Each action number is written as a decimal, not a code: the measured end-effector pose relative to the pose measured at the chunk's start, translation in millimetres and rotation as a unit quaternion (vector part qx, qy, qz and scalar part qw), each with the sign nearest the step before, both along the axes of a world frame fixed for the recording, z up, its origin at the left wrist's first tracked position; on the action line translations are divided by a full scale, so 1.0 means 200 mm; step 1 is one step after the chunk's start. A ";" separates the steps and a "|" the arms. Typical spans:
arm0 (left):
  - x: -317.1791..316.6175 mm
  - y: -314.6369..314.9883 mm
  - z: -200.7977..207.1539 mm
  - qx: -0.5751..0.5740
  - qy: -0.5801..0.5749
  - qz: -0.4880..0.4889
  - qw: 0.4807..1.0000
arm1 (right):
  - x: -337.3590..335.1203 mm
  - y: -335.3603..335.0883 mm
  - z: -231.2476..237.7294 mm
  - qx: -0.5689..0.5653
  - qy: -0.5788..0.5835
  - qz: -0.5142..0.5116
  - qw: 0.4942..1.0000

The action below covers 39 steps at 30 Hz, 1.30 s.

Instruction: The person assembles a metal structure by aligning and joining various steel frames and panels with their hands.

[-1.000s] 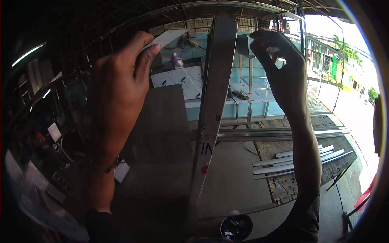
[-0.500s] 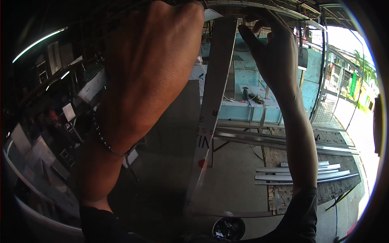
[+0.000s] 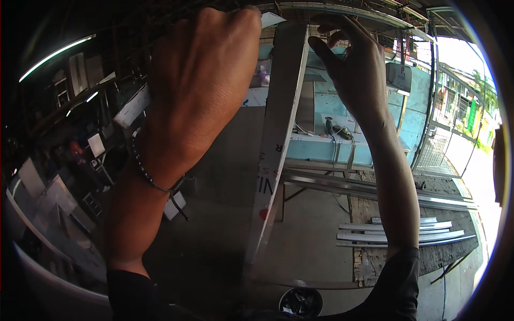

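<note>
Raised high at the left, my left hand [image 3: 209,80] is closed, its back toward me and its fingertips hidden. A pale pointed piece [image 3: 272,20] shows beside its knuckles; I cannot tell whether the hand holds it. A long, narrow metal panel [image 3: 285,91] with printed marks and a red spot stands tall between my arms, its pale edge facing right. My right hand [image 3: 356,69] is up beside the panel's top, fingers bent and apart from the thumb. Its thumb tip is close to the panel edge; contact is unclear.
Long metal profiles [image 3: 342,187] and several short white strips [image 3: 407,234] lie on a worn wooden table [image 3: 369,262] at the right. Corded power tools [image 3: 338,129] rest on a light-blue bench [image 3: 316,145] behind. A dark bucket [image 3: 301,303] with scraps stands below.
Both hands have shifted slightly left, the left one also a little lower. The top of the panel appears slightly further left, and the whole view has turned a little.
</note>
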State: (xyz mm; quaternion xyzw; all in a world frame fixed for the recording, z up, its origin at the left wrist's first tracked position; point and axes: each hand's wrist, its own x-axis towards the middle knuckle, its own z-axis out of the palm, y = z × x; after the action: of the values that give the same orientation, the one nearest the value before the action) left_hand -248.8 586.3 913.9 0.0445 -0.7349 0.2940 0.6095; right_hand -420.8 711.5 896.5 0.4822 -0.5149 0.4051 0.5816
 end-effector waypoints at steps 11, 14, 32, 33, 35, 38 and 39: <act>-0.01 -0.04 -0.03 -0.006 -0.018 0.005 1.000 | -0.03 -0.01 0.01 -0.008 0.037 -0.025 0.999; -0.01 -0.05 -0.01 -0.024 0.001 -0.005 1.000 | -0.01 -0.02 0.01 0.005 -0.019 0.017 1.000; -0.03 0.00 -0.01 -0.026 -0.037 0.054 0.998 | -0.01 -0.01 0.00 0.007 -0.036 0.002 0.999; -0.03 -0.01 0.00 -0.032 -0.032 0.039 0.998 | 0.00 -0.01 0.01 0.007 -0.035 0.003 0.999; -0.03 -0.01 0.01 -0.038 -0.027 0.023 0.999 | 0.01 -0.01 0.01 0.005 -0.026 0.002 1.000; -0.03 0.00 0.01 -0.040 -0.028 0.024 0.998 | 0.01 -0.01 0.01 0.007 -0.029 0.011 0.999; -0.04 -0.01 0.01 -0.042 -0.028 0.019 0.999 | 0.01 -0.01 -0.01 0.008 -0.029 0.010 0.999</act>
State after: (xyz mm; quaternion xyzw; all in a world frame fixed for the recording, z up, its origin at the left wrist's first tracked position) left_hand -256.4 584.6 915.1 0.0246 -0.7377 0.3375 0.5842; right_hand -419.3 709.1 895.5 0.4796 -0.5302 0.4207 0.5584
